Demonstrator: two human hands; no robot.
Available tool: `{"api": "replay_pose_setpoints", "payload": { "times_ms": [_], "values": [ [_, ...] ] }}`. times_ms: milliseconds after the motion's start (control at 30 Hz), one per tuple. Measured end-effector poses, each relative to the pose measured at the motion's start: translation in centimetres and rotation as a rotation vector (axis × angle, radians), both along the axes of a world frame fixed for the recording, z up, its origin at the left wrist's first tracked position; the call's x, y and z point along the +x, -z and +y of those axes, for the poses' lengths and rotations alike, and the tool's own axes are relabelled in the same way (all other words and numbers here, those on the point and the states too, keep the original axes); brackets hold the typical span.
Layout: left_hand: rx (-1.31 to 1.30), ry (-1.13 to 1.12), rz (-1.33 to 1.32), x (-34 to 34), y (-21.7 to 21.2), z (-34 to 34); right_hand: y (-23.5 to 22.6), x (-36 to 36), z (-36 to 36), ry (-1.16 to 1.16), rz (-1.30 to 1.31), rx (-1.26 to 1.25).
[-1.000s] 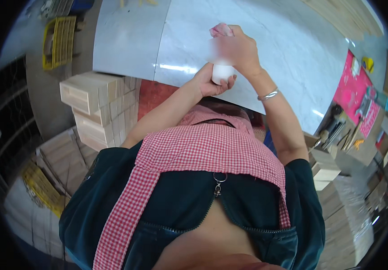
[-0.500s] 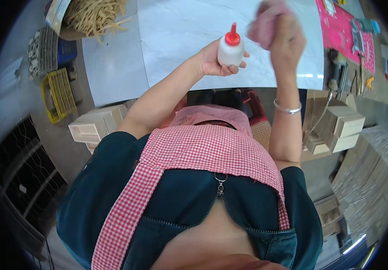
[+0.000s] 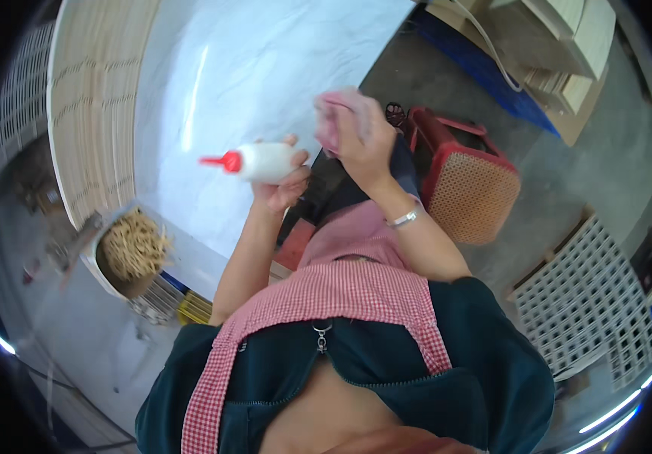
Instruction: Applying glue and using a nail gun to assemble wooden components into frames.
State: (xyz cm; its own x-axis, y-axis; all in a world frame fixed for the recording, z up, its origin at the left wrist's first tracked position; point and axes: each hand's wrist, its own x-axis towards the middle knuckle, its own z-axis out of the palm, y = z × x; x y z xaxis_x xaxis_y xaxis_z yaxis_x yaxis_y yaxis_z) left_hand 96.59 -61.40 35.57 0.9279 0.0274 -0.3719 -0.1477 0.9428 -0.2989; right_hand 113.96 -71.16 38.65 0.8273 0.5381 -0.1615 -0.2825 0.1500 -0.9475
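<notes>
Worktop point(image 3: 265, 68) of pale marbled sheet is filling the upper middle of the view, its near edge running on a slant just beyond the hands; open bare surface is lying past the hands, nothing standing on that stretch. Stacks of thin pale wooden slats point(image 3: 91, 113) are lining its left edge. Grey floor is opening out to the right, with a red woven stool point(image 3: 466, 178) just beside the right forearm and white lattice panels point(image 3: 591, 303) lying well apart at lower right. A bowl of pale wooden sticks point(image 3: 133, 246) is sitting below the left elbow side, near the worktop's corner.

Glue bottle point(image 3: 265, 162): white plastic body, red conical nozzle cap. It is being held in the air above the worktop's near edge. Long axis is lying nearly level, nozzle pointing to the person's left, base tucked toward the palm.

Left hand point(image 3: 284, 185) is wrapping the bottle's body, fingers curled round it from below, thumb on top. Right hand point(image 3: 360, 136) is bunching a pink cloth point(image 3: 333, 121) in closed fingers, just beside the bottle's base; a silver bangle point(image 3: 405, 219) is sitting on that wrist
</notes>
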Motion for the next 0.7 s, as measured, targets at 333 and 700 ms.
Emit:
{"api": "replay_pose_setpoints", "payload": {
  "times_ms": [333, 700],
  "values": [
    [0.331, -0.091, -0.171, -0.2, 3.9, 5.6, 27.9, 9.1, 4.4, -0.102, -0.409, -0.451],
    [0.394, -0.113, -0.191, 0.3, 4.3, 5.4, 50.7, 8.8, 19.5, -0.494, -0.028, -0.113]
  ]
}}
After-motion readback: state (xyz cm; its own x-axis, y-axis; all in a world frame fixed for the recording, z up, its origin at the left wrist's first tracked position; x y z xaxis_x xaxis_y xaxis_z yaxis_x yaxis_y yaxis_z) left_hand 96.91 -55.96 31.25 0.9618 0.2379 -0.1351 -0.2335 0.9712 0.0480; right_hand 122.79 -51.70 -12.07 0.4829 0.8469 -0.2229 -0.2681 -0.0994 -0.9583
